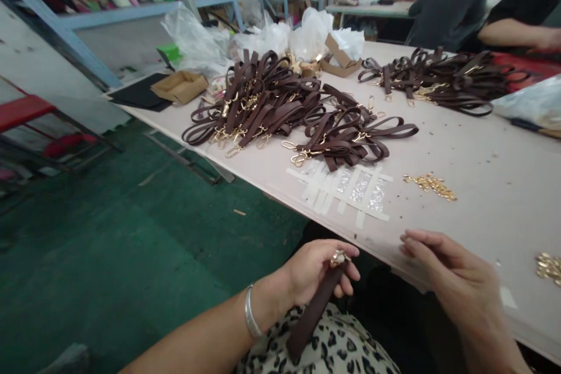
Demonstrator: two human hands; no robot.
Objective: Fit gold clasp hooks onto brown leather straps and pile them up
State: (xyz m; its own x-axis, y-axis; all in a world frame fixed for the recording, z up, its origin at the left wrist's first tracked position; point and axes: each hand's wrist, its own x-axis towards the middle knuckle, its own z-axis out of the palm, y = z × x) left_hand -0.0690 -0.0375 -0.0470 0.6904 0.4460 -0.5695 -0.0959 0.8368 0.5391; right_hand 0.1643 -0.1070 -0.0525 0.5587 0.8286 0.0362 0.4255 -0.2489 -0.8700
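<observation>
My left hand is closed around the metal end of a dark brown strap, whose other end hangs over my lap. Gold-coloured hardware shows between the thumb and fingers. Over the table's front edge is my right hand, thumb and fingertips brought together; whether something small sits between them I cannot make out. Beyond it lies a small pile of gold metal pieces. A heap of brown straps with gold clasps covers the table's left part, with a smaller bunch beside it.
Clear plastic with white tape strips lies near the table edge. More straps and gold pieces lie to the right. A cardboard tray and plastic bags sit behind. Co-workers are across the table. A red stool stands left.
</observation>
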